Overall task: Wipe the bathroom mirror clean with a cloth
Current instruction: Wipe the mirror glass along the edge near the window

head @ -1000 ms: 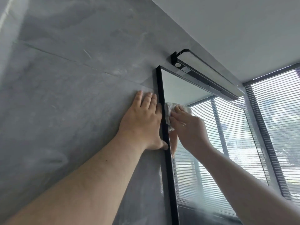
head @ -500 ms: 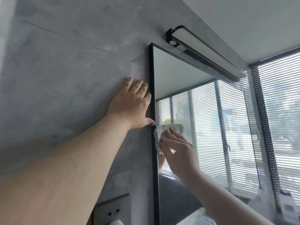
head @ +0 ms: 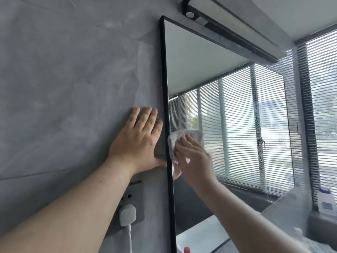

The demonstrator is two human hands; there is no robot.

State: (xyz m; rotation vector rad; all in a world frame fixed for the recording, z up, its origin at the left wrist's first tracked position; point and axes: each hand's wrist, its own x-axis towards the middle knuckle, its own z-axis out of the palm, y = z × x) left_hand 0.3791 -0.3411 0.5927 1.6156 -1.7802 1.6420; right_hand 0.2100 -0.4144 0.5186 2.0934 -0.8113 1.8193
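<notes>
Mirror [head: 209, 70]: a tall pane in a thin black frame, fixed to the grey wall; the glass reflects a pale ceiling above and slatted blinds below.
Cloth [head: 176, 141]: a small, crumpled, pale grey-white rag pressed on the glass just inside the frame's left edge, about halfway down the part of the mirror in view.
Right hand [head: 193, 157]: flat against the mirror with the cloth under it; the fingers lie fairly straight over the rag, pointing up and left, and the rag bunches out past the fingertips and along the thumb side.
Left hand [head: 138, 141]: spread flat on the wall just beside the frame, fingers straight and close together, pointing up; the thumb reaches right and its tip touches the black frame. It holds nothing.
Arms: both forearms are bare and rise from the bottom of the view, the left across the wall, the right across the lower glass.
Wall [head: 63, 79]: grey, stone-look panels with faint seams.
Light bar [head: 228, 31]: a long black fitting mounted above the mirror's top edge, running off to the right.
Socket [head: 135, 196]: a dark grey plate on the wall below the left wrist, with a white plug [head: 127, 214] in it and a white cable hanging down.
Window [head: 321, 106]: to the right of the mirror, covered by horizontal blinds.
Bottle [head: 326, 201]: a white container with a purple top, at the right edge near the window; its label is too blurred to read.
Red cap [head: 187, 250]: a small red top at the foot of the mirror; I cannot tell what it belongs to.
</notes>
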